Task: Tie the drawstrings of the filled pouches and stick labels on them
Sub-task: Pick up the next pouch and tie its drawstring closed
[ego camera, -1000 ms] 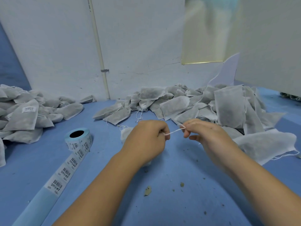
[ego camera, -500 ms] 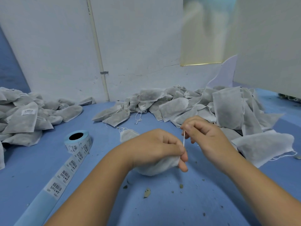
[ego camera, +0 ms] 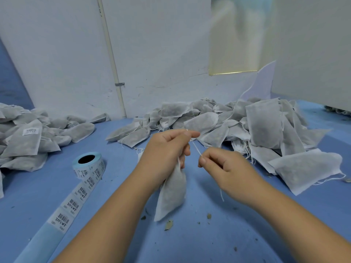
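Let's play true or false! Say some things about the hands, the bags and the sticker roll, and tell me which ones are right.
1. The left hand grips a pouch by its neck. True.
2. The right hand holds the roll. False: it pinches the string; the roll lies on the table, left of the hands.
3. The string runs between both hands. True.
4. All other pouches sit in one pile. False: there is a left pile and a right pile.

Taut drawstring point(ego camera: 196, 149) between left hand point(ego camera: 167, 150) and right hand point(ego camera: 228, 168), pouch point(ego camera: 171, 194) hanging.
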